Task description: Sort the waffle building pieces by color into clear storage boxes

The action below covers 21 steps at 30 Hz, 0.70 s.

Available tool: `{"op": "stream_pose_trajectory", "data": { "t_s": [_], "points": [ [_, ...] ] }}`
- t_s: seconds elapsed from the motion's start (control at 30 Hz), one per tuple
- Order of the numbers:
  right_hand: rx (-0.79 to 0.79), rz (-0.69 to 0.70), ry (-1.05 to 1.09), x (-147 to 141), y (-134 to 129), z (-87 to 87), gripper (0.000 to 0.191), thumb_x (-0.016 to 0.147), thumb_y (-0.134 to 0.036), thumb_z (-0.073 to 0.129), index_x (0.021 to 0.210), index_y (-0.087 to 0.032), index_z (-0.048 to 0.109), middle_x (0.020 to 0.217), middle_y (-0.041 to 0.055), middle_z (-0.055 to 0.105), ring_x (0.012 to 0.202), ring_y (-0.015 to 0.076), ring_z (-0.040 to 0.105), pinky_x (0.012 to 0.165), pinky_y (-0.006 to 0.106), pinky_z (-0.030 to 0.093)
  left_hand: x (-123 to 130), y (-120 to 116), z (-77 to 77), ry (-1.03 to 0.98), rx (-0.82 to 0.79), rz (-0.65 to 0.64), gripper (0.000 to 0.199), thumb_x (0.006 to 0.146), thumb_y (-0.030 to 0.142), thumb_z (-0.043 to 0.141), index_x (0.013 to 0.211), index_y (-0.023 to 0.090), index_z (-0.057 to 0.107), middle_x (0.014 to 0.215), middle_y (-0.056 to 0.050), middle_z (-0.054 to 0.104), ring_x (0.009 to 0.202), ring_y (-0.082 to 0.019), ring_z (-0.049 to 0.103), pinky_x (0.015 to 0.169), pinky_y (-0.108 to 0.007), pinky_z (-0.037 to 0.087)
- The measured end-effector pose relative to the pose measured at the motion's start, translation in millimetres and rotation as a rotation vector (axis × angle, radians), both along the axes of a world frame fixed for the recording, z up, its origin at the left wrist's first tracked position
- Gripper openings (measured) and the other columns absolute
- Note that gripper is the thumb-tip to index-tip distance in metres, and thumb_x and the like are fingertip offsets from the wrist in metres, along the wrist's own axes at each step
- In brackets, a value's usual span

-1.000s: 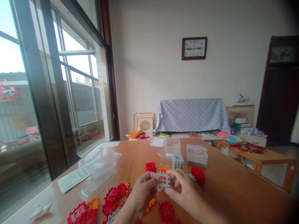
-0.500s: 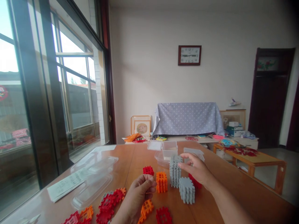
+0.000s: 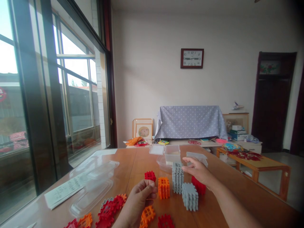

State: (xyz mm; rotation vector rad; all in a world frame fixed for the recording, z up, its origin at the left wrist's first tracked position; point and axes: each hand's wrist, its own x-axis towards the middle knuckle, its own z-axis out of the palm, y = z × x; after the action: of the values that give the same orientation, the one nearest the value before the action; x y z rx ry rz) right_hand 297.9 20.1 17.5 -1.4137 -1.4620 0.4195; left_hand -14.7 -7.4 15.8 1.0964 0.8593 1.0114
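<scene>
Right grip (image 3: 197, 170) beside the tall grey stack (image 3: 178, 178)

I have it spread loosely by the stack's top; I cannot tell whether they touch. My left grip (image 3: 143, 195) is curled, thumb against fingers, any contents hidden. On the counter (image 3: 136, 166), the orange stack (image 3: 163, 188) stands between left grip and tall grey stack.

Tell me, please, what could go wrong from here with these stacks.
The right hand is at the top of the tall grey stack, so a nudge might topple it. If it tipped forward, it could knock the shorter grey stack. The left hand, close to the orange stack, might brush it askew.
</scene>
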Motion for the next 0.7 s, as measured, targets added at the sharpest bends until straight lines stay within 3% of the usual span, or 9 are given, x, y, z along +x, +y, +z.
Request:
{"op": "stream_pose_trajectory", "data": {
  "t_s": [0.2,0.37,0.47,0.53,0.7],
  "points": [
    [0.024,-0.014,0.037,-9.2,-21.4,9.2,0.042,0.084,-0.048,0.064,0.112,-0.017,0.068,0.110,0.0086,0.068,0.095,0.0214,0.063,0.089,0.037,0.051,-0.8,1.1,0.9,0.023,0.007,0.006,0.038,0.076,0.048,0.077,0.091,0.018,0.059,0.091,-0.006,0.071,0.076,-0.014,0.060,0.070,-0.024,0.040],
    [-0.141,0.320,0.000,-45.9,-60.4,24.8,0.026,0.090,-0.044,0.058,0.094,-0.020,0.066,0.076,-0.0021,0.062,0.071,0.0142,0.057,0.065,0.025,0.046,-2.5,3.1,1.3,0.142,0.104,0.026,0.027,0.076,0.038,0.075,0.086,0.018,0.060,0.084,-0.001,0.066,0.077,-0.015,0.059,0.069,-0.024,0.040],
    [-0.252,0.422,-0.092,-66.6,-75.9,16.5,0.014,0.087,-0.033,0.063,0.092,-0.021,0.067,0.073,-0.0037,0.063,0.065,0.0126,0.056,0.060,0.023,0.041,-3.9,7.3,-2.7,0.226,0.172,0.008,0.020,0.076,0.032,0.071,0.086,0.019,0.060,0.080,0.001,0.063,0.074,-0.014,0.057,0.068,-0.024,0.039],
    [-0.302,0.444,-0.197,-77.9,-82.0,5.7,0.017,0.081,-0.026,0.068,0.097,-0.023,0.068,0.077,-0.0040,0.066,0.067,0.0132,0.058,0.061,0.023,0.041,-4.4,10.5,-8.2,0.276,0.208,-0.006,0.017,0.077,0.029,0.069,0.087,0.018,0.061,0.077,0.002,0.061,0.070,-0.013,0.054,0.065,-0.024,0.038],
    [-0.214,0.380,-0.518,-101.4,-88.6,-12.2,0.023,0.067,-0.026,0.079,0.089,-0.027,0.072,0.092,-0.0022,0.067,0.079,0.0166,0.063,0.067,0.025,0.041,-3.9,12.6,-25.3,0.495,0.349,-0.070,0.010,0.075,0.022,0.063,0.084,0.018,0.066,0.069,0.003,0.057,0.061,-0.012,0.046,0.056,-0.024,0.030]
  ]
}}
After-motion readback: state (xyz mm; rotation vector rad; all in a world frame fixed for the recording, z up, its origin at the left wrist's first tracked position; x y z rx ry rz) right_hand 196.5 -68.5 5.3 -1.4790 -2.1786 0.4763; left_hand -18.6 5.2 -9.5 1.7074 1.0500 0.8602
